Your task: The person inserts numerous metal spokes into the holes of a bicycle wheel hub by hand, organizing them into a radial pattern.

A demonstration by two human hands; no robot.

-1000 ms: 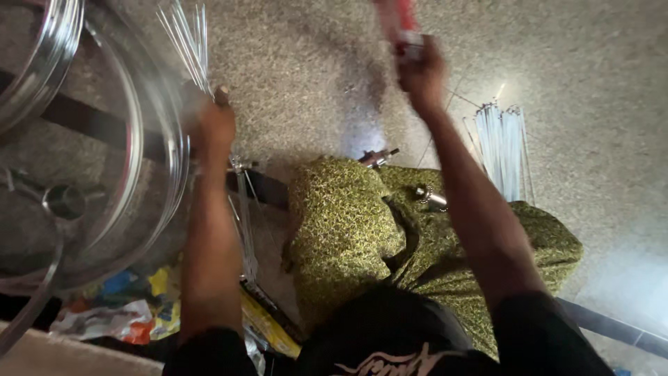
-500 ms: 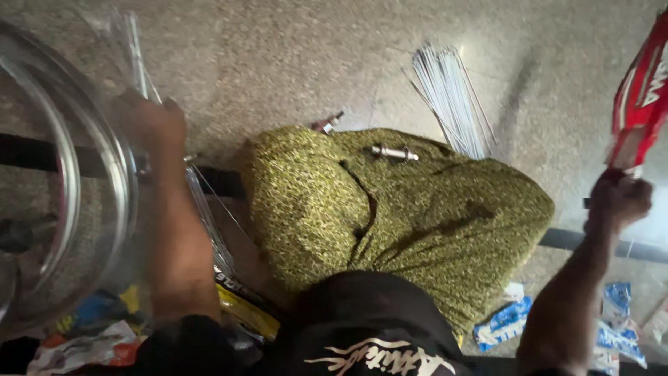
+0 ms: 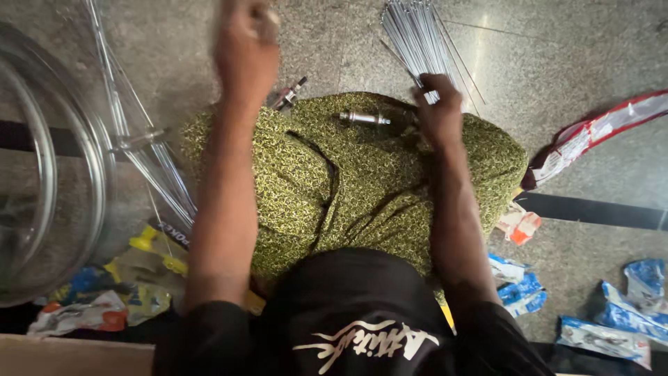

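Two bare hands work above a lap covered in green patterned cloth (image 3: 327, 188). Right hand (image 3: 440, 111), at 1 o'clock, has its fingers closed on the near ends of a bundle of thin metal spokes (image 3: 417, 38) fanned on the stone floor (image 3: 557, 63) toward 12 o'clock. Left hand (image 3: 245, 52), at 11 o'clock, is raised and blurred; its finger state cannot be told. A small metal hub axle (image 3: 364, 118) lies on the cloth just beside the right hand. A wheel rim (image 3: 90, 160) stands at 9 o'clock.

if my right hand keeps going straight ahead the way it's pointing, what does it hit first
Most likely the bundle of thin metal spokes on the floor. The right hand points forward over the knee, and its fingertips already look to be at the bundle's near end, though depth is hard to judge from above.
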